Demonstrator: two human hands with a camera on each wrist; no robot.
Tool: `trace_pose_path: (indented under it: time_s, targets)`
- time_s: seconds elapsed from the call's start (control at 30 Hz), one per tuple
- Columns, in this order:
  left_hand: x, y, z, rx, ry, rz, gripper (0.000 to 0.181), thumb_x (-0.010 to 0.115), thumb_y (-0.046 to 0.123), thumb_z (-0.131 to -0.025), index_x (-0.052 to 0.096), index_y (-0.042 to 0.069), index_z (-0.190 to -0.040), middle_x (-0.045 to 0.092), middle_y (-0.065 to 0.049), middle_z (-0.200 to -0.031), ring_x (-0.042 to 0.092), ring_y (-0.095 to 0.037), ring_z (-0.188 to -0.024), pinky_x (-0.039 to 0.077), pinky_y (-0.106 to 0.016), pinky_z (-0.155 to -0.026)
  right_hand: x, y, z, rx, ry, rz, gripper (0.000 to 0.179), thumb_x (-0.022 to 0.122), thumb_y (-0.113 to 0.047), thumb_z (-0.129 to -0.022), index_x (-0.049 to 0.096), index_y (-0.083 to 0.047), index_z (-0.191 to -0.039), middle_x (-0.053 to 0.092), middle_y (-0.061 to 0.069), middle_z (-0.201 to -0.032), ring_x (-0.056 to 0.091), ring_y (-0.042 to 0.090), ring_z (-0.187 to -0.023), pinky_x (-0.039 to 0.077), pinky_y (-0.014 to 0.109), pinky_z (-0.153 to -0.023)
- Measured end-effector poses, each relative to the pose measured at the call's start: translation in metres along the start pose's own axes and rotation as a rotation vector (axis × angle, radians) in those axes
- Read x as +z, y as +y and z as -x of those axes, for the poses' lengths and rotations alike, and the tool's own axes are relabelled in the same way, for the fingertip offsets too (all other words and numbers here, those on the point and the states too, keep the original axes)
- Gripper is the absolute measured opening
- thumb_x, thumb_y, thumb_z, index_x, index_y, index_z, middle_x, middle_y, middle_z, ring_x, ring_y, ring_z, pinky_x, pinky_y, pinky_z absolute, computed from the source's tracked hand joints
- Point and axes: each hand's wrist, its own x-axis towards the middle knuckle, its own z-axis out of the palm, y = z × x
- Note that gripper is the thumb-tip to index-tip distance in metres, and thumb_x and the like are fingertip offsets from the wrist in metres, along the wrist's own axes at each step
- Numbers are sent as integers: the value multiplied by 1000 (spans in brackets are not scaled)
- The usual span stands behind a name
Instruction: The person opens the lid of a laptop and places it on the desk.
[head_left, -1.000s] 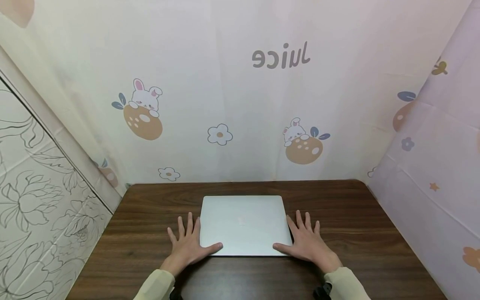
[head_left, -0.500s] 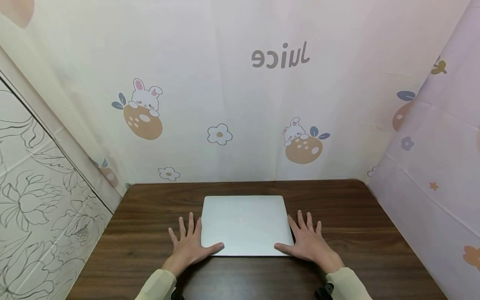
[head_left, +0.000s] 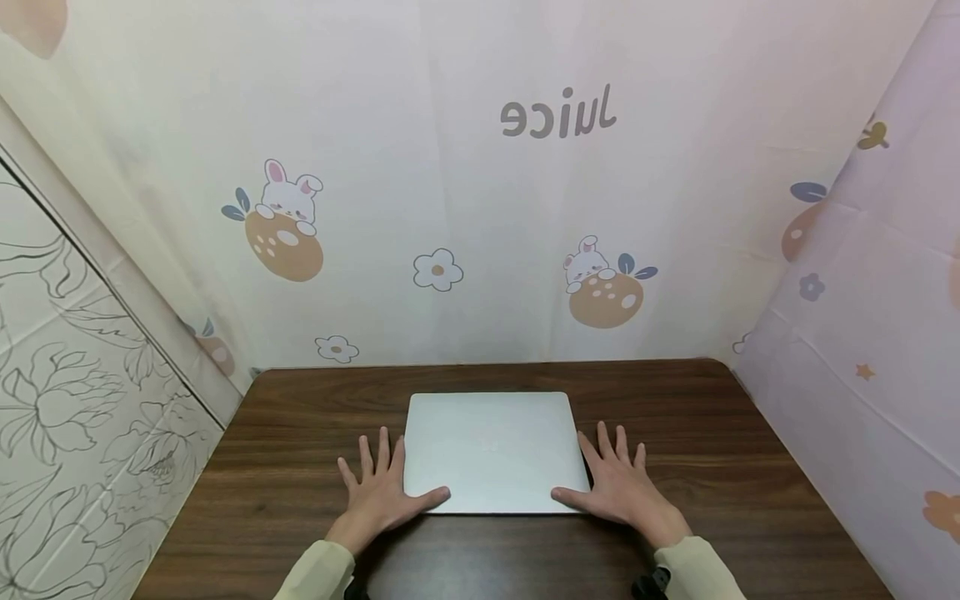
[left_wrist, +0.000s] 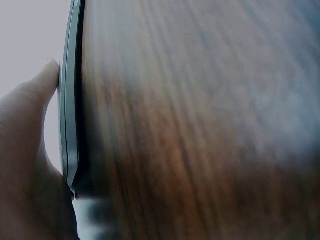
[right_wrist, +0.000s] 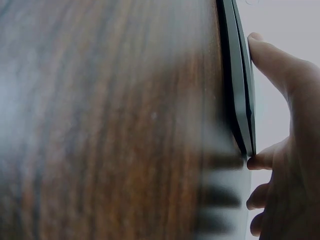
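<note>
Biggest in shot is the pale curtain (head_left: pixel 480 192) across the far side, printed with rabbits, fruit and a mirror-reversed "Juice", with a white panel (head_left: pixel 75 400) of line-drawn flowers over on the left. Below it spreads the dark wood-grain table (head_left: pixel 487 554), and there, flat around its middle, lies the silver laptop (head_left: pixel 495 450), lid shut, one long edge facing near.

And it's framed by two hands! The left hand (head_left: pixel 381 493) is at the near left corner, the right hand (head_left: pixel 615 485) matching it at the near right. Fingers straight and fanned wide on both: each index finger right beside a short side of the laptop, the rest splayed outward over the wood. The left thumb (head_left: pixel 432 498) and right thumb (head_left: pixel 570 498) point inward, resting on the lid's near corners. Pale sleeves (head_left: pixel 697 567) cover the forearms.

Over to the wrist cameras, and here's what the head view hides: the near edge side-on, a thin line parting lid from base. In the left one, the thumb tip meets the lid just by that edge, the other fingers out of sight. In the right one, a fingertip sits at the corner, two more just past it.
</note>
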Motion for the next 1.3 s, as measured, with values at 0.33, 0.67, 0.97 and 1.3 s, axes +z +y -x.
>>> trace_pose_path:
  time_s: [0.33, 0.67, 0.97, 1.3]
  targets:
    - [1, 2, 1, 8, 12, 3, 132, 54, 96, -71, 21, 10, -165, -1, -17, -174, -11, -49, -157, -19, -80, -110, -1, 2, 2, -1, 5, -9, 116, 60, -84, -80, 32, -7, -162, 12, 36, -166, 2, 63, -151, 3, 86, -108]
    - [2, 7, 2, 3, 7, -1, 133, 51, 98, -70, 19, 11, -166, -1, -16, -174, -11, -49, -157, -16, -80, -111, -3, 4, 3, 3, -4, -25, 116, 61, -83, -81, 31, -6, -162, 12, 37, -166, 1, 64, -150, 1, 86, -107]
    - [3, 11, 3, 8, 9, 7, 134, 51, 98, -70, 19, 10, -166, -1, -15, -174, -12, -48, -157, -16, -80, -111, -2, 8, 3, -4, 1, -6, 115, 59, -84, -81, 32, -7, -162, 13, 37, -166, 1, 64, -150, 2, 87, -107]
    - [5, 14, 3, 11, 20, 6, 133, 52, 97, -70, 20, 10, -166, 1, -16, -174, -10, -48, -157, -14, -80, -111, -3, 11, 4, -8, 7, -30, 114, 61, -82, -82, 32, -5, -161, 11, 37, -166, 0, 64, -150, 1, 88, -106]
